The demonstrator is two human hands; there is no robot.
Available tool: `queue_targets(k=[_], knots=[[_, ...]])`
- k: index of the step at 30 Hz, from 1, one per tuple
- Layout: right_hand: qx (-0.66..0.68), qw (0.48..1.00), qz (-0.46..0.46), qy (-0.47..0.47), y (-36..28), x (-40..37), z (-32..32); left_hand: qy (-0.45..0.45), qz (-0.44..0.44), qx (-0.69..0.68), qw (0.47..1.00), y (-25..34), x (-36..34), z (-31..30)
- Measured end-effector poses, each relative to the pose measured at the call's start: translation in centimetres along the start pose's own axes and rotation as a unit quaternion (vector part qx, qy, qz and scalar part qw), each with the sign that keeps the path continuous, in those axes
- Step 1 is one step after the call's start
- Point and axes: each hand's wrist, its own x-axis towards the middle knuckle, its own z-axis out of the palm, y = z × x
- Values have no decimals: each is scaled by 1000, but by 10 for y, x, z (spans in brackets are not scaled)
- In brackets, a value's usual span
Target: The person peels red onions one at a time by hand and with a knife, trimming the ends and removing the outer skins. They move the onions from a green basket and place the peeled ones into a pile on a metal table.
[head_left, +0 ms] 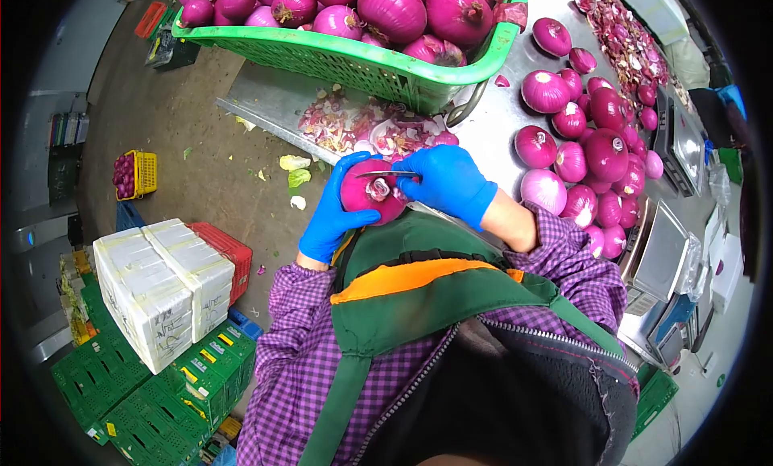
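Note:
In my left hand, gloved in blue, rests a large red onion with its cut end turned up. My right hand, also in a blue glove, grips a small knife whose blade lies across the top of the onion. The knife's handle is mostly hidden in my fingers. Just beyond my hands, loose onion skins are piled on the metal table. To the right sits a heap of peeled red onions.
A green crate full of red onions stands at the table's far side. More skins lie at the far right, near weighing scales. On the floor to the left are white foam boxes, green crates and a yellow crate.

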Motion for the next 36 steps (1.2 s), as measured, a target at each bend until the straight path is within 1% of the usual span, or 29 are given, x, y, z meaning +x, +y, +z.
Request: queue_targets(k=[4,6,7,9,13,15,16,18,19,21,22,23,25,27,29,30,31,33,34,36], knots=[[-35,999,21,2,0,-1,3,10,-5,9,1000,-8,0,1],[31,997,10,66,6,-4,7,19,3,26,999,-12,1,-1],[31,997,10,66,4,-6,6,19,3,26,999,-10,2,0],[98,989,12,107,-2,-11,3,31,-21,-57,998,-6,4,5],[89,990,-13,107,2,-10,8,27,-22,-46,998,-11,5,2],[7,991,-47,128,0,-11,13,29,-23,-21,999,-7,4,4],[7,991,-47,127,-1,-10,13,29,-24,-21,999,-7,4,6],[10,991,-9,130,-5,-8,15,40,-17,10,999,-7,3,7],[10,991,-9,130,1,-7,17,39,-18,10,999,-10,2,4],[-18,986,84,144,23,0,19,-9,54,25,998,-16,2,-5],[18,982,103,159,28,0,16,-6,54,23,998,-13,2,-2],[19,983,101,154,30,-2,14,13,45,9,999,-7,1,4],[85,980,145,111,30,-2,7,30,37,-2,999,-3,0,4],[96,981,137,96,24,-3,2,31,22,-8,999,-8,1,1],[216,968,-14,125,16,-3,6,31,15,-17,999,-7,1,3],[193,974,-53,111,13,-3,7,32,8,-27,999,-7,1,3],[192,974,-53,111,12,-2,5,31,9,-27,999,-6,1,3],[107,985,-100,90,11,-1,3,26,2,-34,999,-5,1,2],[107,985,-100,90,12,0,2,26,2,-34,999,-5,0,1],[45,993,-98,56,14,4,0,19,-6,-16,1000,-7,-1,0]])
